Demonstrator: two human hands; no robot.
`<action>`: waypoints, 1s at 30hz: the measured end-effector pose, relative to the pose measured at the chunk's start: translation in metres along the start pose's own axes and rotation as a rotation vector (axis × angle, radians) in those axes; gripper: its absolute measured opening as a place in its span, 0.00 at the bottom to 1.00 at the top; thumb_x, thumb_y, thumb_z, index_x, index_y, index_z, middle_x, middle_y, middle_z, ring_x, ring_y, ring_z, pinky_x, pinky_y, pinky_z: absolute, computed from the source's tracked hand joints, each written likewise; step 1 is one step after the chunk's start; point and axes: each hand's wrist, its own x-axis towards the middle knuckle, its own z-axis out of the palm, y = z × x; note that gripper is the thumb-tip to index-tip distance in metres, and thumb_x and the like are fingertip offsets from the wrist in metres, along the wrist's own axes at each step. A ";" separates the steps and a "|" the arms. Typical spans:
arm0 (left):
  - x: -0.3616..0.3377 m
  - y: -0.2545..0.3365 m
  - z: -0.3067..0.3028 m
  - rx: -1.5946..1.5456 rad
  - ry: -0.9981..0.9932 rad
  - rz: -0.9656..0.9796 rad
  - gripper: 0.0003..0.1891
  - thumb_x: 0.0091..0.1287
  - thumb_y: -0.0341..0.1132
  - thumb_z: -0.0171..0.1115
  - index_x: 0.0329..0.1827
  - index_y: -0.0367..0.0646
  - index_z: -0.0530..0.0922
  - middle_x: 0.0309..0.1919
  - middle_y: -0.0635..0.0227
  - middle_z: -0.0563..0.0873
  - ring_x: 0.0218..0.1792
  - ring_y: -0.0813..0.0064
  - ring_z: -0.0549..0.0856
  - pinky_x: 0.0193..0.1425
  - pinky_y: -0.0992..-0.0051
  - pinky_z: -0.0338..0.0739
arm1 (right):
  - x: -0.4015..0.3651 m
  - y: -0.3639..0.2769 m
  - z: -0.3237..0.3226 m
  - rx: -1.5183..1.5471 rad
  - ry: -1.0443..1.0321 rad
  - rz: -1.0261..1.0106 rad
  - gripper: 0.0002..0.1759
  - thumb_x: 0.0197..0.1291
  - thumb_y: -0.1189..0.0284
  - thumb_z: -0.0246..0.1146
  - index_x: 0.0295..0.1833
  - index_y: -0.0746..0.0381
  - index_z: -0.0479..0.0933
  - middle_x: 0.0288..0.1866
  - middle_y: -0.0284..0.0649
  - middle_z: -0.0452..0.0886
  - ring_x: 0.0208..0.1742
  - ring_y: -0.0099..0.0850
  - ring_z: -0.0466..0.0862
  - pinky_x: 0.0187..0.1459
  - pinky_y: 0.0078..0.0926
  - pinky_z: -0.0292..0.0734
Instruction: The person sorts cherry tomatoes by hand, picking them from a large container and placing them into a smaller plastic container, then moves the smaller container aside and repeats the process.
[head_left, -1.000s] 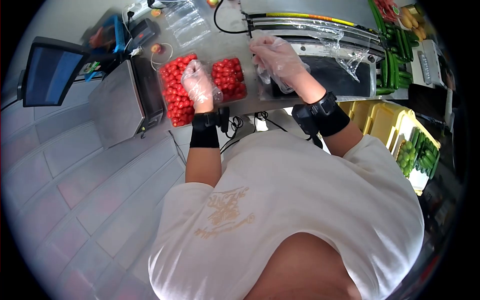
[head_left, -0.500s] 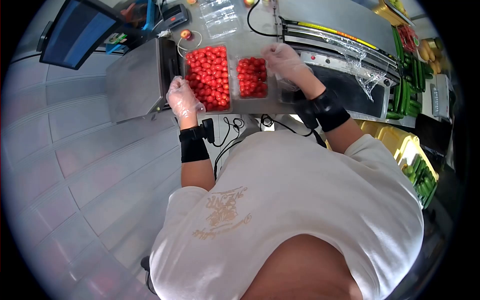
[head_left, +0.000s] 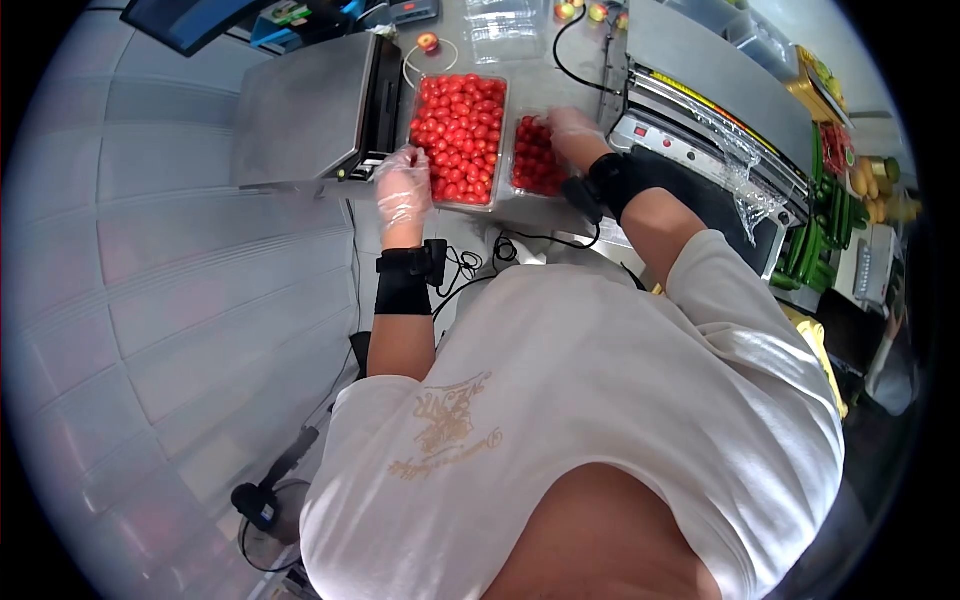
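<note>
Resting on the small tomato tray [head_left: 533,192], the right grip [head_left: 572,128] may clasp it; I cannot tell. Left grip [head_left: 403,190] hangs open, large tomato tray [head_left: 466,205] just to its right.

Right hand [head_left: 575,128] covers far corner of small tray [head_left: 540,194].

Clad in a white short-sleeved T-shirt [head_left: 620,400] with a gold scribbled print [head_left: 447,425] on the chest. Thin clear plastic gloves over left hand [head_left: 403,190] and right hand [head_left: 575,128]. Wide black wristbands [head_left: 402,285], a small black box [head_left: 436,258] clipped to each.
</note>
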 end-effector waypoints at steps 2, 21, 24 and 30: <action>-0.006 0.001 0.005 0.082 0.064 0.181 0.12 0.66 0.37 0.64 0.44 0.36 0.85 0.37 0.49 0.88 0.40 0.50 0.86 0.47 0.61 0.80 | -0.009 -0.007 -0.006 -0.007 0.050 -0.059 0.13 0.55 0.74 0.65 0.47 0.57 0.85 0.47 0.53 0.85 0.51 0.50 0.84 0.51 0.41 0.81; -0.023 0.022 0.018 0.305 -0.120 -0.022 0.16 0.66 0.44 0.63 0.53 0.49 0.83 0.54 0.55 0.82 0.50 0.48 0.84 0.54 0.56 0.79 | -0.020 -0.001 -0.068 0.553 0.464 -0.230 0.15 0.64 0.64 0.60 0.37 0.67 0.79 0.32 0.48 0.84 0.33 0.47 0.82 0.38 0.38 0.75; -0.021 0.024 0.020 0.332 -0.156 -0.026 0.15 0.67 0.44 0.62 0.54 0.50 0.81 0.55 0.56 0.81 0.50 0.47 0.83 0.53 0.55 0.80 | -0.032 0.001 -0.078 0.879 0.323 -0.154 0.16 0.67 0.62 0.61 0.42 0.67 0.79 0.29 0.33 0.79 0.27 0.23 0.78 0.31 0.23 0.73; -0.018 0.020 0.030 0.429 -0.126 0.060 0.13 0.69 0.43 0.59 0.50 0.46 0.80 0.53 0.54 0.81 0.49 0.47 0.84 0.50 0.53 0.80 | -0.060 0.016 -0.089 0.536 0.550 -0.650 0.08 0.66 0.73 0.59 0.39 0.68 0.77 0.33 0.33 0.82 0.33 0.25 0.80 0.34 0.26 0.75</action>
